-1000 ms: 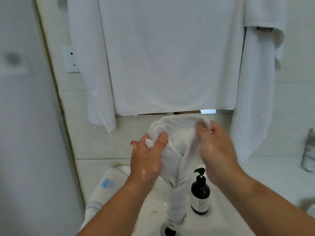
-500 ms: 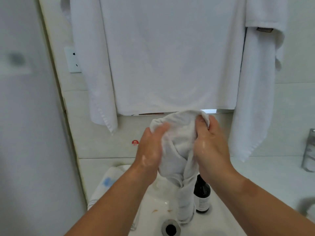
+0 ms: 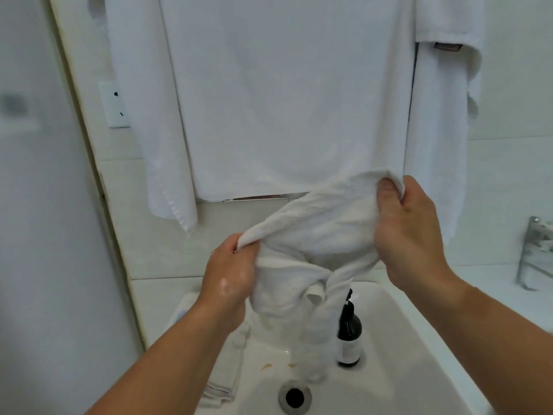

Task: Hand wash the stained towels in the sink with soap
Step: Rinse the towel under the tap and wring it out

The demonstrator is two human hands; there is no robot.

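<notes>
A wet white towel (image 3: 317,232) is stretched between my two hands above the white sink (image 3: 413,348). My left hand (image 3: 230,274), with soap foam on its back, grips the towel's lower left edge. My right hand (image 3: 410,229) pinches the upper right corner, held higher. The towel's tail hangs down into the basin. A dark soap pump bottle (image 3: 348,333) stands in the basin, its pump top partly hidden behind the towel. Small brown stains (image 3: 269,366) lie on the basin floor near the drain (image 3: 294,396).
Large white towels (image 3: 284,94) hang on the wall right behind the sink. A second cloth with grey stripes (image 3: 220,390) is draped over the sink's left rim. A metal fixture (image 3: 535,253) sits on the counter at the right, a wall socket (image 3: 115,104) at the left.
My hands, pressed together around the bunched towel, have pulled apart. The right hand went up and right, the left down and left, spreading the towel out.
</notes>
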